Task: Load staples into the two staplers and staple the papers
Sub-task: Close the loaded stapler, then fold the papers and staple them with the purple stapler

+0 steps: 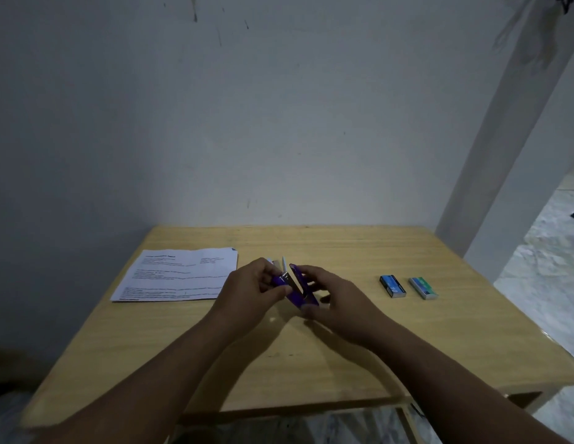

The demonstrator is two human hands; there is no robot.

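A purple stapler [298, 288] is held just above the middle of the wooden table [343, 347], hinged open so its metal staple channel shows. My left hand [247, 290] grips its left end and my right hand [330, 299] holds the purple body from the right. A stack of printed papers [176, 275] lies flat to the left. A blue staple box [392, 285] and a green staple box [423, 287] lie side by side on the right. Something white shows just behind my hands; I cannot tell what it is.
The table stands against a plain grey wall. Its right edge borders a pale patterned floor [542, 270], and a white pillar [491, 174] rises at the back right. Bare wood lies in front of my hands.
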